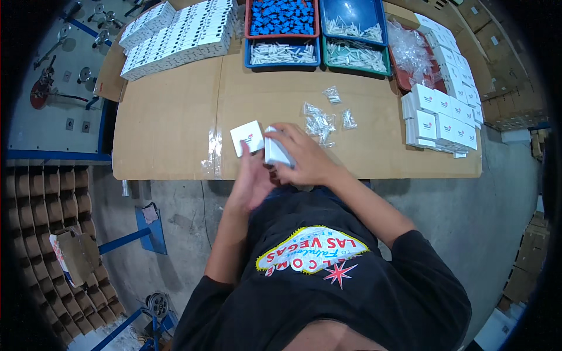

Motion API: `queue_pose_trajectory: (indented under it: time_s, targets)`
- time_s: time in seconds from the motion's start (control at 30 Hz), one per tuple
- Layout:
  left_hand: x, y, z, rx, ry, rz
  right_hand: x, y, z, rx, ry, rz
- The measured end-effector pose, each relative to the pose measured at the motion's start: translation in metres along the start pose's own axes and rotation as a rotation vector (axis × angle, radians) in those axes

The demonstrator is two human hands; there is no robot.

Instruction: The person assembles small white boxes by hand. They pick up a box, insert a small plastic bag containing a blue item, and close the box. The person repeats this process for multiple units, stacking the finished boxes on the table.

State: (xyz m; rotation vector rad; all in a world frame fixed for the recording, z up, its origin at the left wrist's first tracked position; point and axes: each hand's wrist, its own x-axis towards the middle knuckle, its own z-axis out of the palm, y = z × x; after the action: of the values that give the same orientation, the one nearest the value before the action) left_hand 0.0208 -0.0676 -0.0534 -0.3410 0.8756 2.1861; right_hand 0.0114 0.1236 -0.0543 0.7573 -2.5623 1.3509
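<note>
My left hand holds a small square white box near the table's front edge. Its thumb lies over the box's lower edge, and its other fingers are partly hidden. Right beside it, my right hand grips a second white box, tilted, with fingers over the top and thumb at the near side. Just beyond my right hand lies a small pile of clear plastic packets with white pieces inside. Two single packets lie near it, one farther back and one to the right.
Stacked white boxes stand at the back left and on the right. Along the back are a red tray of blue pieces, blue and green trays of white pieces, and a red tray of clear bags. Cardboard covers the table.
</note>
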Motion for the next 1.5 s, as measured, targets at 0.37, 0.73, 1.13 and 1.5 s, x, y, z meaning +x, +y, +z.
queue_pose_trajectory:
  time_s: [0.37,0.73,1.13,1.5]
  targets:
    - [0.031,-0.037,0.037,-0.024,-0.041,-0.041,-0.036,0.006,-0.026,-0.032,0.056,-0.093]
    - [0.049,-0.064,0.012,-0.235,-0.141,-0.038,-0.049,0.031,-0.023,0.281,0.393,0.078]
    - [0.032,-0.041,0.043,0.175,-0.185,0.138,-0.101,0.094,-0.072,-0.496,0.529,0.547]
    - [0.042,-0.058,0.028,0.563,-0.180,0.440,-0.046,0.022,-0.019,0.405,0.270,0.688]
